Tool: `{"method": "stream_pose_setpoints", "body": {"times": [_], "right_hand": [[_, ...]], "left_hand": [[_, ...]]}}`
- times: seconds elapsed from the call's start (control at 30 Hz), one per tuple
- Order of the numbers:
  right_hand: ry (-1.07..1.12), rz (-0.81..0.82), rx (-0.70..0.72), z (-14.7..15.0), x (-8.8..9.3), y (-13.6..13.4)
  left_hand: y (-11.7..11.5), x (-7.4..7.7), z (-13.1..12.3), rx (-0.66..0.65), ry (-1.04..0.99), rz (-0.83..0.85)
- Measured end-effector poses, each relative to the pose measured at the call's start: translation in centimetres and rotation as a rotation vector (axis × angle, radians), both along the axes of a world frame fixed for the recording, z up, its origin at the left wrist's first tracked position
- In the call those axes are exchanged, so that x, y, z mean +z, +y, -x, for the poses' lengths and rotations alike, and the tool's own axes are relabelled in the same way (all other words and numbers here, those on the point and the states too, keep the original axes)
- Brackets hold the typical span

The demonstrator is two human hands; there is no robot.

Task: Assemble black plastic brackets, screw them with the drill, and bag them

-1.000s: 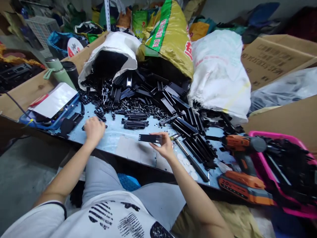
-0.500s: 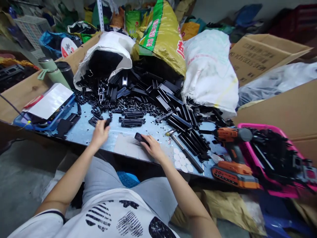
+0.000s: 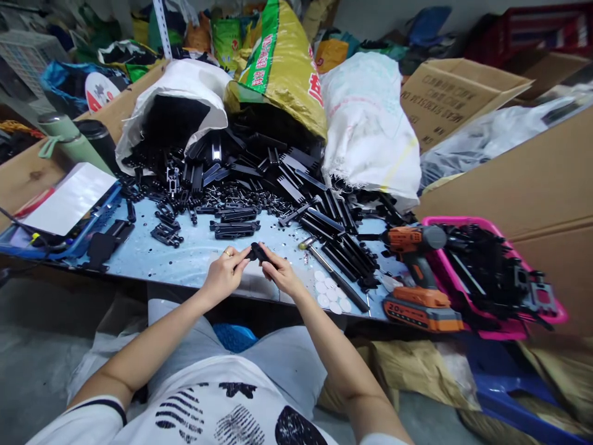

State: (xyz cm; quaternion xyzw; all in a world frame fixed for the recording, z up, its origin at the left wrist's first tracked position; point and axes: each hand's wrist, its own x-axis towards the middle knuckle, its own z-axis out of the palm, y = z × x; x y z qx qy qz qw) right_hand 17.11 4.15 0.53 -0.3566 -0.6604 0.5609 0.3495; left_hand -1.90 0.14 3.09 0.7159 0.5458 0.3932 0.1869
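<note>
My left hand (image 3: 224,275) and my right hand (image 3: 282,273) meet over the front edge of the bench. Both have their fingers closed on small black parts (image 3: 256,251), which touch between the fingertips. Fingers cover much of them, so their exact shape is unclear. Just beyond lie black slotted brackets (image 3: 235,230) in short rows. Smaller black hinge-like pieces (image 3: 167,233) sit to the left. Right of my right hand are a hammer (image 3: 334,272) and several white round discs (image 3: 330,290).
Behind, black parts and screws (image 3: 241,198) spill from a white sack (image 3: 180,77), a yellow sack (image 3: 291,74) and another white sack (image 3: 370,123). At right stand an orange cordless drill (image 3: 419,278) and a pink basket (image 3: 498,225); at left, a blue tray (image 3: 99,213).
My left hand has come right and toward me from the small pieces, bringing a black part. My right hand has lifted its part to meet it. The view has shifted slightly right.
</note>
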Motion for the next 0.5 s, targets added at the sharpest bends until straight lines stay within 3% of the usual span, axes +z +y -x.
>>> {"method": "stream_pose_setpoints", "body": {"times": [0.2, 0.4, 0.5], "right_hand": [[-0.018, -0.168, -0.136, 0.1, 0.7, -0.7], [-0.134, -0.288, -0.141, 0.1, 1.6, -1.7], [-0.075, -0.332, -0.263, 1.6, 1.8, -2.5]], "left_hand": [[-0.6, -0.1, -2.6, 0.183, -0.069, -0.149], [-0.2, 0.4, -3.0, 0.083, -0.050, -0.241], [-0.2, 1.2, -4.2, 0.226, -0.156, -0.312]]}}
